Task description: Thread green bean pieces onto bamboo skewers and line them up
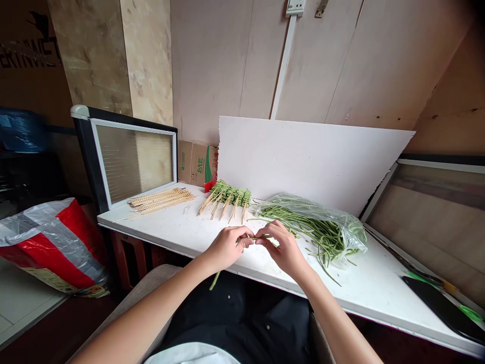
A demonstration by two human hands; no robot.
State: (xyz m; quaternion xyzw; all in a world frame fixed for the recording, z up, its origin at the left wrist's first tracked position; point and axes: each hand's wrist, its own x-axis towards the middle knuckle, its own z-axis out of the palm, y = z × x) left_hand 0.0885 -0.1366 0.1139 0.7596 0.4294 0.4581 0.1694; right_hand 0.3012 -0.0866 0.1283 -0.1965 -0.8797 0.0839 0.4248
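Over the front part of the white table, my left hand (227,247) and my right hand (282,247) meet fingertip to fingertip. Both pinch one long green bean (214,281), whose tail hangs below my left wrist. To the right lies a pile of long green beans (318,227), partly inside a clear plastic bag (354,232). Beyond my hands, several skewers of folded green beans (231,194) rest side by side, sticks toward me. A bundle of bare bamboo skewers (162,199) lies at the table's left.
A white board (303,162) leans against the wall behind the table (182,232). At the back left stands a cardboard box (197,162) beside a framed glass panel (134,162). A black phone-like slab (441,306) lies at the right edge. A red and white sack (56,247) sits on the floor.
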